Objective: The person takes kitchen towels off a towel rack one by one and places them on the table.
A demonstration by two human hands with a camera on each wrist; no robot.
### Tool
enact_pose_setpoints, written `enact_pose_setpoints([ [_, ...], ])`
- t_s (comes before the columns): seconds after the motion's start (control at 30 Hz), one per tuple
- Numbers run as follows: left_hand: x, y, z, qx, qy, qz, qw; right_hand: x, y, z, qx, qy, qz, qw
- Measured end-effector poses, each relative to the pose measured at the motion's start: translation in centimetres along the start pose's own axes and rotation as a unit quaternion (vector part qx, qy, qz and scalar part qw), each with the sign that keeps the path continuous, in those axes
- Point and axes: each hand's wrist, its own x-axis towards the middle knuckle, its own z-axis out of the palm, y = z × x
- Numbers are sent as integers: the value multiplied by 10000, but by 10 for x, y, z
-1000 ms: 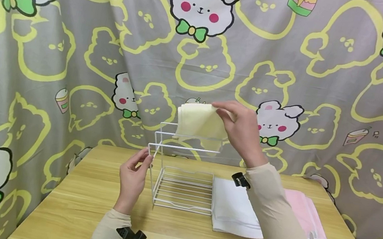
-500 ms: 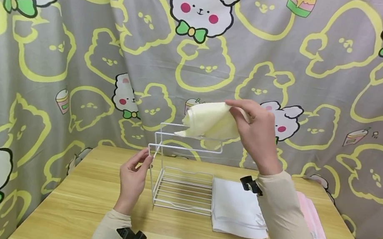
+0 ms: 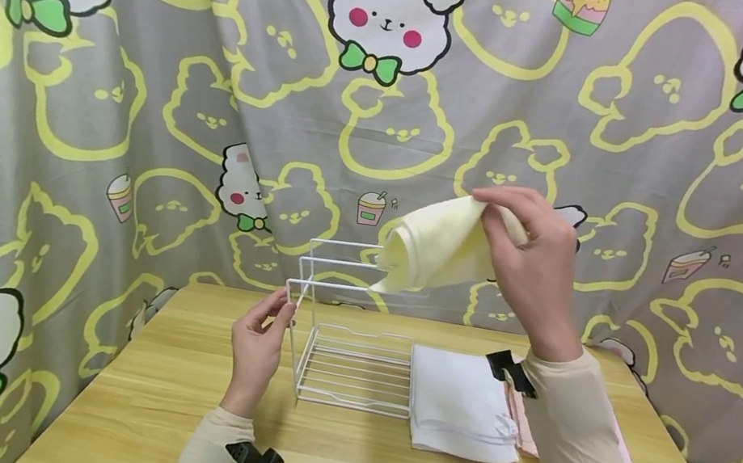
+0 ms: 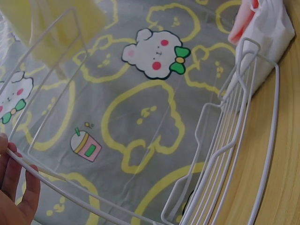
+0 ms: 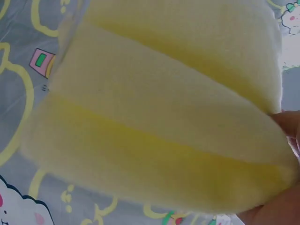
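A white wire rack (image 3: 350, 403) stands on the table, its slatted base low and several rails at the top. My left hand (image 3: 256, 347) pinches the rack's front left upright between thumb and fingers; the left wrist view shows fingertips (image 4: 32, 187) against the wire. My right hand (image 3: 535, 267) pinches the upper edge of a folded pale yellow towel (image 3: 440, 239), held up above the right part of the rack. Its left end curls open and its lowest corner hangs at the front rail. In the right wrist view the towel (image 5: 154, 93) fills most of the picture in loose folds.
A folded white towel (image 3: 461, 402) lies on the wooden table (image 3: 164, 410), right beside the rack base. Behind it, partly hidden by my right forearm, lies a pink towel (image 3: 523, 425). A patterned grey curtain (image 3: 374, 125) hangs behind the table.
My right hand has moved right and slightly up, drawing the yellow towel off the back of the top rails; the towel has curled. My left hand stays on the upright.
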Motion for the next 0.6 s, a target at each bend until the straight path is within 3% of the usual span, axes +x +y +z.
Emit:
enact_pose_setpoints([
  [0.4, -1, 0, 0, -9, 19, 34, 10000, -10, -17, -27, 141, 406, 228, 9988],
  [0.6, -1, 1, 1, -19, 9, 2, 10000, -21, -9, -40, -4, 348, 29, 9994],
])
